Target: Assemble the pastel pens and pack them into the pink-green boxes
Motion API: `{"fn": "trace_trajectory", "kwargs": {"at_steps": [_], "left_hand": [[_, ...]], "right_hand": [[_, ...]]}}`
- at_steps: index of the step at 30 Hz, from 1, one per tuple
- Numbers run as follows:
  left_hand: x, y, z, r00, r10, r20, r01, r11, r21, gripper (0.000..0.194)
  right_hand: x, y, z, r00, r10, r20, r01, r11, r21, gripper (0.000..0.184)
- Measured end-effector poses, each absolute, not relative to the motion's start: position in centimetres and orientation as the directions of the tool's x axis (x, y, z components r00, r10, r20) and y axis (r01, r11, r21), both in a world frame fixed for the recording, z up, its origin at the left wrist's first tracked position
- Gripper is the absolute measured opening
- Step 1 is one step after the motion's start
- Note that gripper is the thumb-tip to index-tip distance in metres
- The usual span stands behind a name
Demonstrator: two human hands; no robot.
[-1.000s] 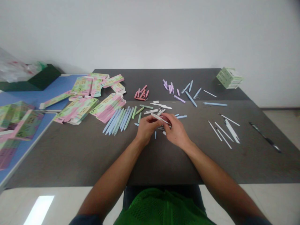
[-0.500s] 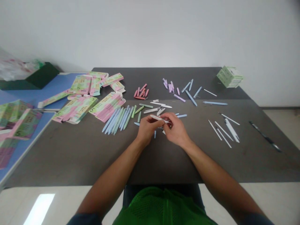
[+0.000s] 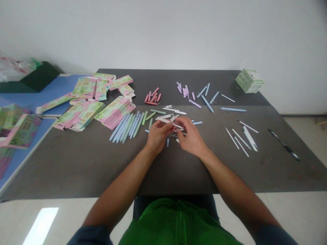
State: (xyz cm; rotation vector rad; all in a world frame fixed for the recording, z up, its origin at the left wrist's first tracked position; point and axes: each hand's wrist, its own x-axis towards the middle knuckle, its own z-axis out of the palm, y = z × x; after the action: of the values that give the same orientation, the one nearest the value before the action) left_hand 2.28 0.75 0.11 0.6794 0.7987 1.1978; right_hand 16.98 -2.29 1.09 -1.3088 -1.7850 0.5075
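Note:
A slim white pen slants across the gap between my hands. My left hand is closed, pinching its barrel between thumb and forefinger. Around the thin right end curl the fingers of my right hand; their exact contact is partly hidden. Loose white pen parts lie just beyond the hands, and small pieces, one a short blue part, lie beneath them. Left of my left hand, blue and green pen barrels form a slanting row, with several green barrels close by.
Red pen parts, purple parts and blue barrels lie farther back. On the right are white refills, a black pen and a green box. Flattened pink-green cartons cover the left, near a dark green bin.
The white pen has shifted slightly left with my left hand. My right hand's thumb and forefinger have spread a little at its thin end. The whole view has shifted slightly.

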Motion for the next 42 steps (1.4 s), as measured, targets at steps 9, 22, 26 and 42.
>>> {"fn": "trace_trajectory", "kwargs": {"at_steps": [9,22,26,42], "left_hand": [[0.9,1.8,-0.5,0.088,0.973,-0.211,-0.504,0.226,0.833,0.029],[0.8,1.9,-0.8,0.112,0.979,-0.17,-0.502,0.203,0.841,0.029],[0.9,1.8,-0.6,0.115,0.98,-0.163,-0.488,0.198,0.85,0.03],[1.3,1.3,-0.9,0.186,0.964,-0.188,-0.422,0.251,0.871,0.029]], "right_hand": [[20.0,-2.5,1.1,-0.335,0.93,-0.151,0.834,0.219,-0.506,0.019],[19.1,-2.2,2.0,-0.192,0.981,-0.037,0.84,0.145,-0.523,0.009],[19.0,-2.1,2.0,-0.161,0.987,-0.006,0.835,0.133,-0.534,0.009],[18.6,-2.3,2.5,-0.174,0.983,0.052,0.813,0.173,-0.556,0.007]]}}
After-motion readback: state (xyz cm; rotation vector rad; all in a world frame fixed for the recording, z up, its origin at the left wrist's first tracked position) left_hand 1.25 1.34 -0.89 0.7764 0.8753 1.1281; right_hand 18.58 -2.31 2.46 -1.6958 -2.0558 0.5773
